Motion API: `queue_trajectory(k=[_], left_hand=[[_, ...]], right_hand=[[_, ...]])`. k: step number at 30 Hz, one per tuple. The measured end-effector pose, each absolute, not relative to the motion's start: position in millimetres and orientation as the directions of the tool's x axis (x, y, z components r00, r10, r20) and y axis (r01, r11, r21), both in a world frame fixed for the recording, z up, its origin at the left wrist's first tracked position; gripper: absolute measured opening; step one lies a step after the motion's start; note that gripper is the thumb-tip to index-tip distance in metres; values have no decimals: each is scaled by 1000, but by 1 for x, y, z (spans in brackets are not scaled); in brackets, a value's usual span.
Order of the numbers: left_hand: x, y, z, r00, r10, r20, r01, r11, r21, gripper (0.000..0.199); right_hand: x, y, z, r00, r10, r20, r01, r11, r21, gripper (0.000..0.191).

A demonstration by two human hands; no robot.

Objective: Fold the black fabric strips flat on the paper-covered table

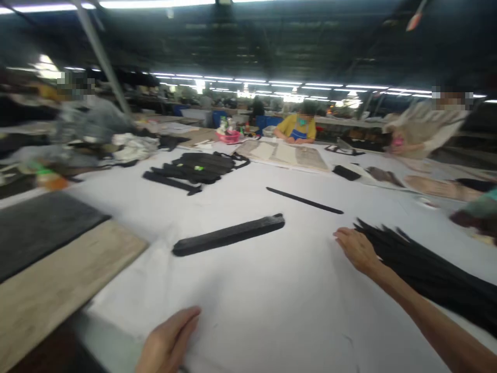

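Note:
On the white table [248,285], a long dark strip [229,235] lies slanted in front of me. A thinner black strip [305,200] rests beyond it to the right. My right hand [357,248] reaches over the table beside a pile of black strips [430,269], its fingertips near the pile's left end; whether they hold anything is too small to tell. My left hand [171,336] is low at the near edge, fingers close together, with nothing visible in them. Farther back on the left lies a group of black pieces [198,168] with small green marks.
Grey and beige boards [70,280] lie at the left edge. A pink basket [228,137] and patterned sheets [283,154] are at the back. People sit or stand around the table, one in a yellow top [289,126].

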State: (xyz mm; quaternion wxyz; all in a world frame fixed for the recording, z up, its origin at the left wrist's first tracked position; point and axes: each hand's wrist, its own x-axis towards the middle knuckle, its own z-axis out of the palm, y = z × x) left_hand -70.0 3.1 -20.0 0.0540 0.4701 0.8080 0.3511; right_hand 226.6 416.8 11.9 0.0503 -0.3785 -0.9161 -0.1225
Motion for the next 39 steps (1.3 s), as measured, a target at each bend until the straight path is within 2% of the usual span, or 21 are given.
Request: queue_trajectory(k=[2, 5, 8, 10, 12, 13, 16, 20, 25, 30, 35, 39], left_hand=[[-63, 9, -11, -515, 785, 345, 777, 258, 574, 26], [-59, 20, -3, -424, 785, 452, 877, 232, 420, 30], [-60, 21, -9, -383, 770, 510, 918, 258, 300, 28], [-60, 19, -19, -379, 764, 522, 924, 277, 266, 26], [-60, 18, -31, -376, 757, 535, 926, 287, 244, 25], [-59, 17, -36, -374, 752, 542, 927, 292, 234, 25], [-58, 18, -46, -368, 747, 553, 930, 300, 214, 24], [-57, 20, -48, -372, 750, 547, 928, 300, 220, 24], [-57, 20, -46, -377, 743, 553, 926, 288, 244, 22], [-50, 20, -36, -383, 725, 572, 923, 272, 273, 24], [-37, 40, -26, -277, 815, 509, 961, 225, 163, 34], [-42, 61, -27, -415, 847, 332, 910, 392, 137, 39]], right_hand=[[156, 373, 1, -864, 461, 201, 485, 870, 89, 28], [68, 298, -2, -957, 176, 231, 179, 984, -5, 20], [4, 241, 4, -979, 36, 200, 34, 999, -13, 13], [-25, 222, 6, -986, -23, 164, -19, 999, 31, 21], [-45, 215, 5, -993, -39, 107, -30, 996, 80, 35], [-51, 215, 4, -996, -31, 79, -23, 995, 100, 36], [-62, 217, -3, -999, 2, 40, 8, 990, 138, 27], [-63, 222, -4, -999, -4, 33, 0, 990, 140, 30], [-51, 229, 13, -999, 41, -25, 42, 999, -17, 24], [-31, 229, 23, -998, 40, -43, 50, 963, -265, 22], [-25, 223, 15, -997, 65, -38, 73, 954, -292, 23], [-25, 217, 7, -993, 114, -12, 110, 927, -357, 21]])
